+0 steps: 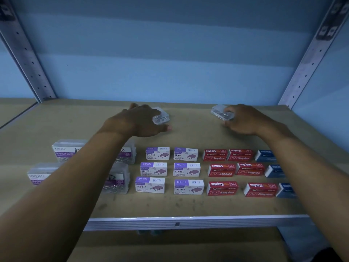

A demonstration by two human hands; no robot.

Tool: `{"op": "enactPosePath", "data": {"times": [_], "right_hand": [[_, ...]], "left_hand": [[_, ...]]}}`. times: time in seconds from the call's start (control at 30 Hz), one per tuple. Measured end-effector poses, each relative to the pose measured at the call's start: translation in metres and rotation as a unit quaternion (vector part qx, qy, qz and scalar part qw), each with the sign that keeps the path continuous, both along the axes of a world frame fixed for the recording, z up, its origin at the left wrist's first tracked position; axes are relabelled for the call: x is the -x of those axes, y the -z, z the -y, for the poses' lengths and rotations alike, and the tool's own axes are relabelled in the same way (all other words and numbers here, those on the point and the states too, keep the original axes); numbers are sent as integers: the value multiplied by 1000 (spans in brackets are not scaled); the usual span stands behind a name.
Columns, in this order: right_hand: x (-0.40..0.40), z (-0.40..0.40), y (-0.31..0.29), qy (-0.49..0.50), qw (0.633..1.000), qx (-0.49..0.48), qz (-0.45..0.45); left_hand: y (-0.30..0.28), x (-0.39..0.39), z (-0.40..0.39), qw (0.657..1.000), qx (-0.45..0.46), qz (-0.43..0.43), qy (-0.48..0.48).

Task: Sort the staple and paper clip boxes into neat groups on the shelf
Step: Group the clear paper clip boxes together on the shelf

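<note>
On the wooden shelf (188, 135), far back, my left hand (137, 121) holds a small clear plastic box (162, 118) between its fingers and thumb. My right hand (244, 121) grips a second small clear box (221, 112) off to the right. Nearer to me the boxes lie in groups. Clear paper clip boxes (66, 151) are at the left, partly hidden by my left arm. Purple-and-white staple boxes (187, 170) form two columns in the middle. Red staple boxes (221, 170) form two columns to their right. Blue boxes (264, 155) sit at the far right, partly hidden by my right arm.
Perforated metal uprights stand at the back left (28, 59) and back right (309, 59) corners, with a blue wall behind. The shelf's metal front rail (177, 223) runs below the boxes. A lower shelf board (170, 248) shows beneath.
</note>
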State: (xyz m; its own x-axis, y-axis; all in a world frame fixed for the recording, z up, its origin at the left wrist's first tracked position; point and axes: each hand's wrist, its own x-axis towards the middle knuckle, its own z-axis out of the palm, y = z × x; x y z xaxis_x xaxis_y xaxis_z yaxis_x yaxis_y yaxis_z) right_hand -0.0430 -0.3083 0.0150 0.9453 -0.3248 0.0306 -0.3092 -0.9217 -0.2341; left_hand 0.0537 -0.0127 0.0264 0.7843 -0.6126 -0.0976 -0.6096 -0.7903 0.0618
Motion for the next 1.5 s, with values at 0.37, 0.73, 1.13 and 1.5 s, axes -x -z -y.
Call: {"op": "enactPosePath", "data": {"times": [0.37, 0.73, 1.13, 1.5], "right_hand": [[5, -9, -3, 4, 994, -7, 110], [9, -14, -3, 29, 990, -49, 132], [8, -8, -1, 43, 990, -56, 122], [29, -39, -30, 4, 980, -167, 108]], "left_hand": [[-7, 8, -1, 997, 24, 68, 16], [-13, -14, 5, 998, -2, 49, 46], [-20, -10, 7, 996, 13, 29, 80], [-37, 21, 7, 993, 71, 32, 89]]}}
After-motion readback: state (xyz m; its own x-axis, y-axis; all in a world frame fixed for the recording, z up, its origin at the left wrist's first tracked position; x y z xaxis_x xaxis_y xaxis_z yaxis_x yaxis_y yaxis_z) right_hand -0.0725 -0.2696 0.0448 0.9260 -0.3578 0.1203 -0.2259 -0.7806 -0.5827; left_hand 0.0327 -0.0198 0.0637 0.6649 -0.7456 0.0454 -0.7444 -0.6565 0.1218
